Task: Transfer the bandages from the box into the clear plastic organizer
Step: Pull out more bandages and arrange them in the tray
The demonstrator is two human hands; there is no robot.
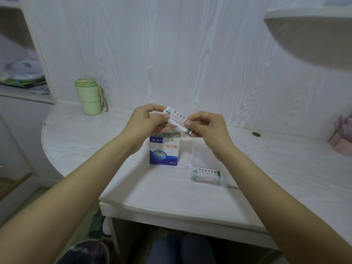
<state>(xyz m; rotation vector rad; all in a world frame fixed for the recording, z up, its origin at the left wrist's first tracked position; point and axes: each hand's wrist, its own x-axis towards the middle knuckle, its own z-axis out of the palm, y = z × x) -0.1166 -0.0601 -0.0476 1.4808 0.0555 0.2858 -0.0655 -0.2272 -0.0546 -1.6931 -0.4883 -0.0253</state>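
Both hands pinch one bandage strip [177, 120] above the open bandage box [164, 150]: left hand [145, 121] at 10 o'clock end, right hand [206, 128] at 4 o'clock end. The clear plastic organizer [207, 176] lies at 4 o'clock from the box.

— What stands on the desk [266, 168]?
— The box [164, 149] upright mid-desk, the clear organizer [207, 175] just right of it, a green cup [89, 97] far back left.
— Overhead?
— A shelf [308, 13] juts out upper right; bare desk lies in front of the box.

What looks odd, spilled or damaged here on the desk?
Nothing stands out. The box stands upright and open, the organizer lies flat, and the left hand and right hand pinch one bandage stack.
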